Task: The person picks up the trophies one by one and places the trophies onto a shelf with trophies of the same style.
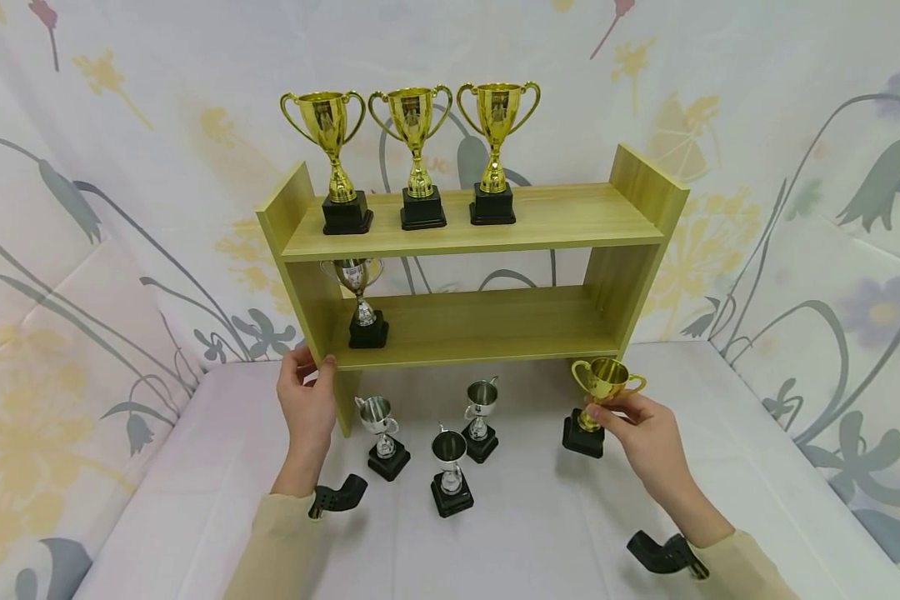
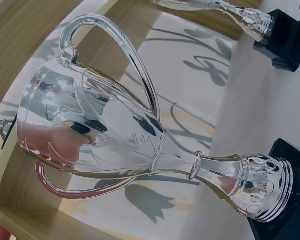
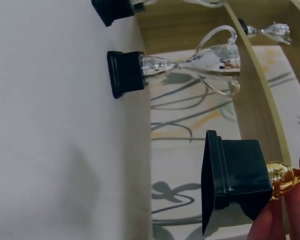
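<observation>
My right hand point(image 1: 641, 433) pinches a small gold trophy cup point(image 1: 603, 379) by its stem, just in front of the shelf's lower right. In the right wrist view the trophy's black base point(image 3: 240, 175) hangs above the white surface. My left hand point(image 1: 307, 412) grips the left side panel of the two-tier wooden shelf point(image 1: 457, 358), thumb at the front edge by the lower board. Three silver trophies stand in front: one at left point(image 1: 378, 417), one in the middle point(image 1: 450, 454) and one farther back point(image 1: 482, 408). The left one fills much of the left wrist view point(image 2: 95, 125).
Three gold trophies stand in a row on the top board, at left point(image 1: 330, 125), centre point(image 1: 412, 121) and farther right point(image 1: 497, 117). A silver trophy point(image 1: 360, 308) occupies the lower board's left end. Behind hangs a flower-patterned cloth point(image 1: 757, 250); a white cloth point(image 1: 525, 533) covers the table.
</observation>
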The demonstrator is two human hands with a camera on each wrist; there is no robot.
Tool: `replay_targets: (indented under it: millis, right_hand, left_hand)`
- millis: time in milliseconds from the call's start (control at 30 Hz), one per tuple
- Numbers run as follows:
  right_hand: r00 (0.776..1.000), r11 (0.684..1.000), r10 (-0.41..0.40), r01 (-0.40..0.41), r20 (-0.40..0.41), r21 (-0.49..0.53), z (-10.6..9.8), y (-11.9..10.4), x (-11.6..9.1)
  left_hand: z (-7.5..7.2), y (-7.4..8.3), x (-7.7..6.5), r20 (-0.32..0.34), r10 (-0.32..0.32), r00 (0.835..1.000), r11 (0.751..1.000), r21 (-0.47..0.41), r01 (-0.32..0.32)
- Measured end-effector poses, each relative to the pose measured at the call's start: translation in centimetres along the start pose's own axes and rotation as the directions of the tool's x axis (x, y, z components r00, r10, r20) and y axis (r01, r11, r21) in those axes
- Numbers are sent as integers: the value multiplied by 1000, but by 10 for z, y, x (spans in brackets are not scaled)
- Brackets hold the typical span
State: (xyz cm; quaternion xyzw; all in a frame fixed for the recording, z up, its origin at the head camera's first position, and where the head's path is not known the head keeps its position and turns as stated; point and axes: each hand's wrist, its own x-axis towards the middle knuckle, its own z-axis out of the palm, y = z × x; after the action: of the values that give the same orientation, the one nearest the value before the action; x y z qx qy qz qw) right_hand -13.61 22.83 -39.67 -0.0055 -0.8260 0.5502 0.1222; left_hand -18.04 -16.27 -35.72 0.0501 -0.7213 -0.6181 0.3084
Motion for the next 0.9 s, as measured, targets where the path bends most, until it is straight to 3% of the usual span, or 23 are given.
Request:
replay_targets:
  millis: [100,333,400,733,900]
  right_hand:
    - [1000,1000,1,-1,-4,-7,-1,-3,1]
    - [999,999,-42,42,-10,-6,-6,-8,3]
    - [999,999,-48,48,-11,-9,-7,-9,3]
    - [997,997,-73,73,-20,14,-12,-17,3]
    - [996,996,-84,84,-25,0,-14,-19,4]
  left_hand:
    - [0,-2,1,0,1,1000,1000,9,-1]
    - [2,-41,15,-6,-11,1000,1000,-15,10]
    - [2,-44,16,-11,-7,1000,1000,-16,7]
    - [2,-43,15,-19,-4,1000,1000,-16,4]
    - [2,-23,8,-17,3,1000,1000,-9,-4]
